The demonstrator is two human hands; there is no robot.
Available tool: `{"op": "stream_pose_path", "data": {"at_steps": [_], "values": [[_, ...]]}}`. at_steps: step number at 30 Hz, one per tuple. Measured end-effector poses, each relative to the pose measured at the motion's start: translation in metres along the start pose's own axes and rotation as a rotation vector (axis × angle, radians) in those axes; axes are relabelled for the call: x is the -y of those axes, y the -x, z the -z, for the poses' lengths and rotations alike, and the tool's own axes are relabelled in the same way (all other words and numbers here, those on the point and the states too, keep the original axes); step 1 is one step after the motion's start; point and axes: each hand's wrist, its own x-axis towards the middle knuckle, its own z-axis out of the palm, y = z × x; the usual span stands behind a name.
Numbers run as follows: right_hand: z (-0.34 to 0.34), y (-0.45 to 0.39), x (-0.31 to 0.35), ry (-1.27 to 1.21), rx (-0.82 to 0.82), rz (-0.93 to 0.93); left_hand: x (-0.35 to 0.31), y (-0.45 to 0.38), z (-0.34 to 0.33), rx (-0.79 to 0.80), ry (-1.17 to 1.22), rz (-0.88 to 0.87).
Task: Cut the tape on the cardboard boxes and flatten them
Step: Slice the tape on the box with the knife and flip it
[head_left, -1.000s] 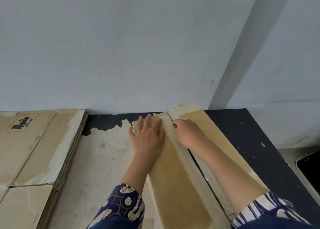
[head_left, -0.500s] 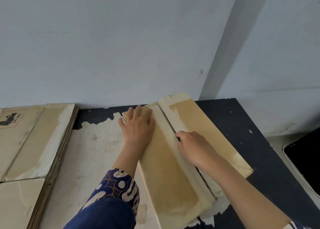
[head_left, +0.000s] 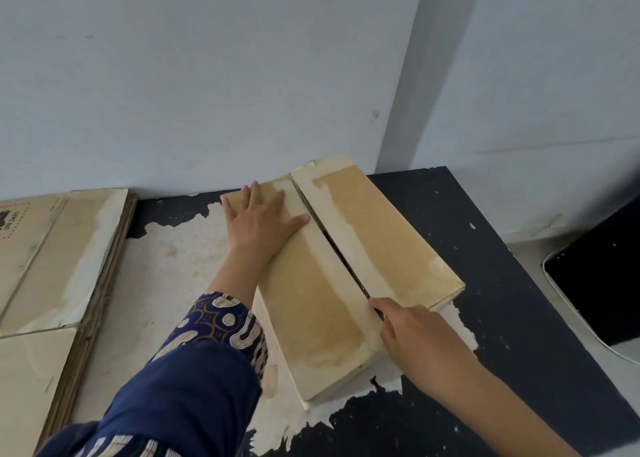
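Note:
A long brown cardboard box (head_left: 388,228) lies on the worn black table (head_left: 512,311), its two top flaps meeting at a taped middle seam. The seam shows as a dark open slit from the far end down to my right hand. My left hand (head_left: 261,223) presses flat on the far part of the left flap, fingers spread. My right hand (head_left: 415,335) grips a small cutter (head_left: 379,313) at the near end of the seam; only a dark bit of it shows past my fingers.
A stack of flattened cardboard boxes (head_left: 52,266) lies at the left of the table. A pale wall rises right behind the table. At the right, beyond the table edge, sits a dark object with a white rim (head_left: 595,283).
My right hand has drawn the cutter along the seam from the far end to the near end, leaving the slit open. The left hand has stayed on the far left flap.

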Motion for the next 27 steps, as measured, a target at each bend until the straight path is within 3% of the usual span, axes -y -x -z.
{"op": "stream_pose_path", "data": {"at_steps": [15, 18, 20, 23, 27], "values": [[-0.016, 0.041, -0.011, 0.002, -0.032, 0.017, -0.009, 0.007, -0.006, -0.018, 0.030, 0.029], [-0.010, 0.047, -0.015, -0.084, -0.035, 0.049, -0.011, 0.008, -0.004, -0.024, 0.061, 0.039], [0.000, 0.047, -0.017, -0.231, -0.160, 0.109, -0.013, 0.011, -0.002, -0.063, 0.079, 0.027], [0.006, 0.032, -0.023, -0.474, -0.462, 0.121, -0.017, 0.022, 0.002, -0.156, 0.141, -0.130], [0.006, -0.018, -0.029, -0.594, -0.547, 0.007, -0.031, 0.052, 0.001, -0.136, 0.160, -0.489]]}}
